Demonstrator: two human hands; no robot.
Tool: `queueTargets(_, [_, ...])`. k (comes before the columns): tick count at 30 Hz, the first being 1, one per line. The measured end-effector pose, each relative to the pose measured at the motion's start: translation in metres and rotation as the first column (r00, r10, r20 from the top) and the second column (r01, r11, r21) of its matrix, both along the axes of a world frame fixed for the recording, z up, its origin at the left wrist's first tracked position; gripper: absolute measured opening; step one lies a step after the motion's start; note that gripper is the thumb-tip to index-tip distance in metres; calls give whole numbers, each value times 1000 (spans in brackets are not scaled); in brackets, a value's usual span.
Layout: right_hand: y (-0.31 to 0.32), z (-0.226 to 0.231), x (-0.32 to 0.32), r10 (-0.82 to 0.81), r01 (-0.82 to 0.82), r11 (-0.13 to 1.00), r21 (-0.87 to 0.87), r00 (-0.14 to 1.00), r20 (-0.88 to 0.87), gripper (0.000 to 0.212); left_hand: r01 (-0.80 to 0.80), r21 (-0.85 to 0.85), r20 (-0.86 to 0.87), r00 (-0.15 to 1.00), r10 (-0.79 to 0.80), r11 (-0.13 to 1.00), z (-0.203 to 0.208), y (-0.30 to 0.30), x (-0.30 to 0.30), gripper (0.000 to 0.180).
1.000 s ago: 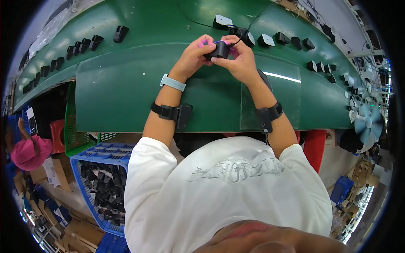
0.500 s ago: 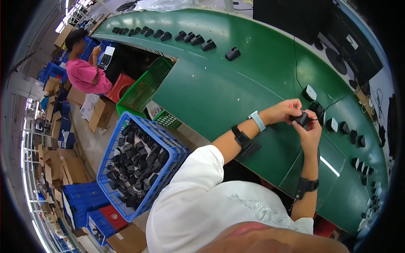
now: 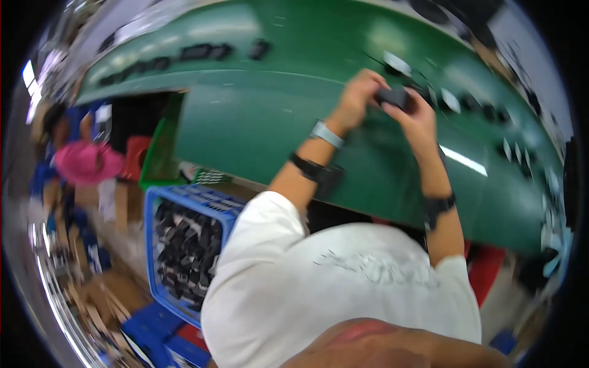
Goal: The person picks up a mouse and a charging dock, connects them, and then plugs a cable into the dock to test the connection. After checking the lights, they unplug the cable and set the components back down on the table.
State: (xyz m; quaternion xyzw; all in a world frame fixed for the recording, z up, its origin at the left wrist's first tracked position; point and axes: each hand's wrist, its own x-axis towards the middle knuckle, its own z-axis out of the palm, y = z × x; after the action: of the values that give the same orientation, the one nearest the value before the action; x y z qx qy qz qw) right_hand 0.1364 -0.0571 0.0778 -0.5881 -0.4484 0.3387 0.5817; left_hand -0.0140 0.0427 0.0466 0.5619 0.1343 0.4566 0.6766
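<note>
A small black boxy plastic device (image 3: 393, 97) is held up above the green table (image 3: 257, 132), its details smeared by motion. My left hand (image 3: 361, 98) grips its left side, and my right hand (image 3: 421, 120) pinches it from the right with thumb and fingers. Just beyond my hands lies a white-faced black device (image 3: 397, 64) with a dark cable near it. A second white-faced piece (image 3: 450, 100) sits to the right of my right hand.
Blurred black devices (image 3: 196, 51) stand in a row along the table's far left. More dark pieces (image 3: 488, 111) line the right side. A blue crate (image 3: 150, 245) full of black parts is at my left, by a green basket (image 3: 161, 150). Farther left sits a person in pink (image 3: 89, 161).
The whole view has turned and blurred, so table and crate appear shifted. Both hands still hold the black device, which appears farther left and higher in the picture.
</note>
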Motion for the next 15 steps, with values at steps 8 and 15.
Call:
queueTargets(8, [0, 8, 4, -28, 10, 995, -103, 983, -183, 43, -192, 629, -72, 950, 303, 753, 3, -4, 6, 56])
queueTargets(15, [2, 2, 2, -15, 3, 989, -145, 997, -82, 40, -271, 752, -59, 880, 471, 601, 3, -14, 11, 55])
